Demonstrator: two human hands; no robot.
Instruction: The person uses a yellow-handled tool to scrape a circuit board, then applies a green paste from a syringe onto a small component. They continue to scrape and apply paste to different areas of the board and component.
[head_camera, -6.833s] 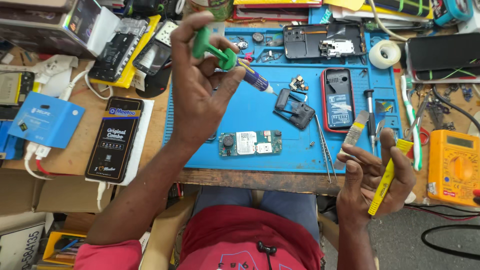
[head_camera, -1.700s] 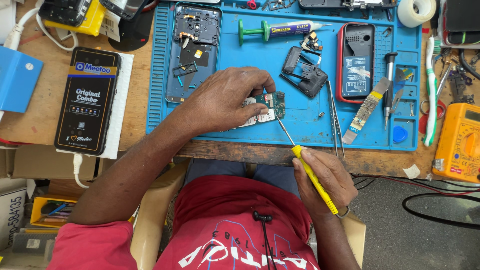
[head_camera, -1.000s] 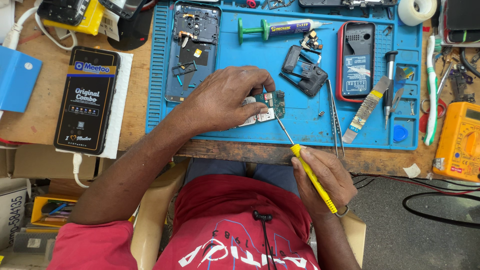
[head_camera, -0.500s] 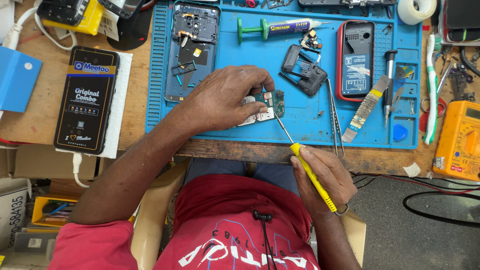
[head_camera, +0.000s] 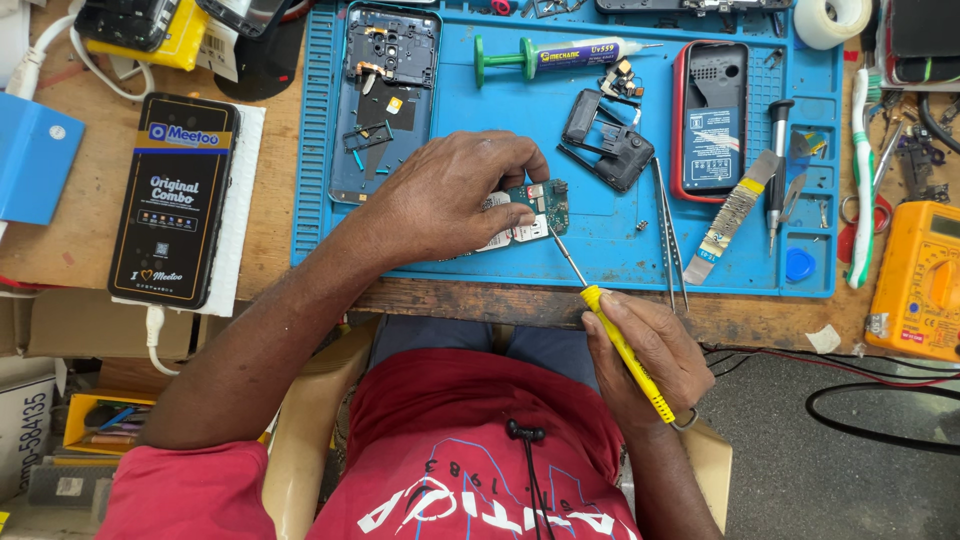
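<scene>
Cluttered with phone parts, the wooden surface (head_camera: 90, 240) carries a blue mat (head_camera: 600, 240), where the left hand (head_camera: 450, 195) is curled down over a small circuit board (head_camera: 530, 210), pinning it near the mat's front edge. The right hand (head_camera: 645, 350), off the surface's edge, is closed around a yellow soldering iron (head_camera: 620, 345) whose tip touches the board's lower corner. Judging by this, soldering is under way, so the board must be held steady, with tweezers (head_camera: 668, 235) lying just right.

Left hand (head_camera: 450, 195) pins circuit board (head_camera: 535, 208); right hand (head_camera: 645, 355) touches yellow screwdriver (head_camera: 620, 345) to it
</scene>
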